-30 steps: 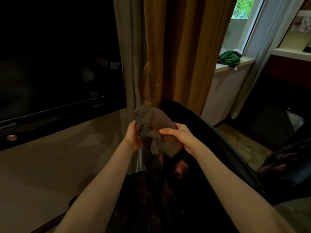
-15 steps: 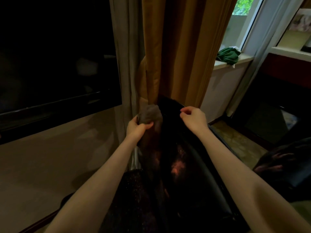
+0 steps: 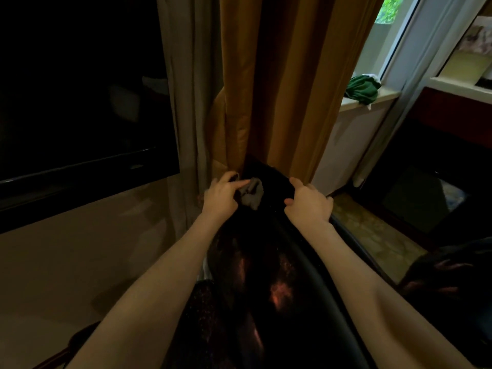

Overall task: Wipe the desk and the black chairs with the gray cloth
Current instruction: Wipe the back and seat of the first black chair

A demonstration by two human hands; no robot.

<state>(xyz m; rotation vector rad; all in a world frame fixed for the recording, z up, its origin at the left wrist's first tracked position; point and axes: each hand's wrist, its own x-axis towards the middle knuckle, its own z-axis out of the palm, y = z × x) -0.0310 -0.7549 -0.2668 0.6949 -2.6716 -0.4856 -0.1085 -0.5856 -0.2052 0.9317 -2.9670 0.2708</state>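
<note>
Faced a mustard curtain (image 3: 292, 89) just beyond both hands. Reached over the black chair (image 3: 269, 177), its back running up beneath the forearms to the fingertips. Gripped its top edge with the right hand (image 3: 308, 203), fingers curled over. Clutched the gray cloth (image 3: 251, 194) in the left hand (image 3: 222, 195), bunched against the chair back between the two separated hands.

On black chair (image 3: 269, 174), gray cloth (image 3: 251, 194)

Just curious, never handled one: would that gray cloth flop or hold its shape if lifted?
Probably floppy: the gray cloth is bunched and creased in the left hand. Likely light: a pinch alone seems to hold it on the black chair.
</note>
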